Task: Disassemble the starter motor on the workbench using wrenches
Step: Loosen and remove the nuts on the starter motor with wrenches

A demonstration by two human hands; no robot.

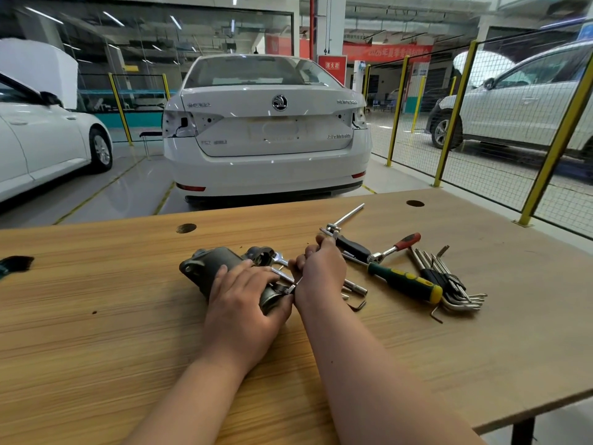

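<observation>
A dark grey starter motor point(205, 266) lies on its side in the middle of the wooden workbench point(96, 316). My left hand point(240, 303) lies over the motor's near end, fingers wrapped on the housing. My right hand point(321, 268) is just right of it, curled round a slim silver wrench point(285, 277) whose lower end sits at the motor's rear cap. A second silver wrench end point(282, 259) shows behind the motor.
Tools lie to the right of my hands: a T-bar with black handle point(348, 244), a red-handled ratchet point(394, 247), a green-and-yellow screwdriver point(404, 281), a bundle of hex keys point(449, 284), loose hex keys point(359, 306). White cars and a yellow mesh fence stand beyond the bench.
</observation>
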